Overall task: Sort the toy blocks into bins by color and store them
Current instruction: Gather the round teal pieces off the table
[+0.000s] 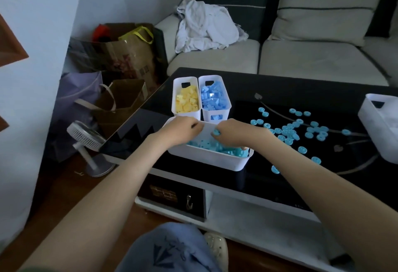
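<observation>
Two filled bins, yellow (187, 101) and blue (214, 97), stand parked at the back. We hold both hands over the front bin (212, 158): right hand (231, 132) fingers pinch a cyan block (216, 132), left hand (182, 129) fingers curl at the far rim, apparently steadying it. Many loose blocks (290, 131) lie scattered on the surface (301, 95), just right.

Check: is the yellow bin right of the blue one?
No, the yellow bin stands left of the blue bin, side by side at the table's far edge.

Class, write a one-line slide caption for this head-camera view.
Both hands, left and right, drop light-blue round blocks into the near white bin.
</observation>
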A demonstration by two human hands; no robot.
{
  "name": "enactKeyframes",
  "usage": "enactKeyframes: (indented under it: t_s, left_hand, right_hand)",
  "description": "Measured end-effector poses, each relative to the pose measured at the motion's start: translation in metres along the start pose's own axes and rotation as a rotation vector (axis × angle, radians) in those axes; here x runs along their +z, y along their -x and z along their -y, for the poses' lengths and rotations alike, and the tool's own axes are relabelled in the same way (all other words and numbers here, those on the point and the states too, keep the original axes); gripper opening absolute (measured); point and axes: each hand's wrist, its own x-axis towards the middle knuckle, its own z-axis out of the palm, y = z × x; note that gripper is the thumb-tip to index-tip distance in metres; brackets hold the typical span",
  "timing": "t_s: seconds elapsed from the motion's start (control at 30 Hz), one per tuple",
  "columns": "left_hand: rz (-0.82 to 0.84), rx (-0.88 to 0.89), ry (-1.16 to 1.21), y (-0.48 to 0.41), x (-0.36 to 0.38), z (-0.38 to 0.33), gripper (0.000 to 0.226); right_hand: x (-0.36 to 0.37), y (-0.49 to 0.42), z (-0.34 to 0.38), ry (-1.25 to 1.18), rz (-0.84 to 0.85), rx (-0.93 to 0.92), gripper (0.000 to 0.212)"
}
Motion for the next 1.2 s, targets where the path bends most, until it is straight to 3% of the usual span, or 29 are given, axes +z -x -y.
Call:
enactKeyframes:
  t_s: [0.17, 0.3, 0.47, 0.7, 0.83, 0.97, 1.03, 1.1, 1.2]
  left_hand:
    - [-0.052, -0.077, 0.077, -0.001, 0.002, 0.001, 0.042]
    - [-0.057, -0.188, 0.271, -0.002, 0.001, 0.002, 0.042]
    - [0.084, -0.368, 0.598, 0.000, -0.009, 0.004, 0.061]
    - [-0.009, -0.347, 0.421, 0.008, -0.018, -0.005, 0.066]
    - [-0.138, -0.180, 0.213, 0.010, -0.020, -0.010, 0.040]
    - [-0.285, -0.050, 0.207, 0.009, -0.016, -0.035, 0.026]
    - [-0.363, -0.016, 0.196, 0.006, -0.011, -0.059, 0.020]
    - [-0.446, 0.055, 0.214, 0.003, -0.004, -0.094, 0.016]
    - [-0.437, 0.205, 0.299, -0.001, 0.015, -0.150, 0.013]
  right_hand:
    - [0.013, -0.016, 0.022, -0.222, -0.147, -0.065, 0.019]
    - [0.024, -0.022, 0.023, -0.382, -0.185, -0.129, 0.039]
    - [0.024, -0.023, 0.012, -0.430, -0.194, -0.209, 0.040]
    - [0.023, -0.025, 0.007, -0.412, -0.222, -0.179, 0.034]
    - [0.019, -0.021, 0.002, -0.469, -0.282, -0.166, 0.033]
    - [0.010, 0.001, -0.022, -0.476, -0.492, -0.185, 0.036]
    - [0.010, 0.015, -0.047, -0.495, -0.620, -0.137, 0.043]
    - [0.017, 0.029, -0.082, -0.454, -0.677, 0.026, 0.048]
    - [0.035, 0.043, -0.130, -0.345, -0.544, 0.392, 0.056]
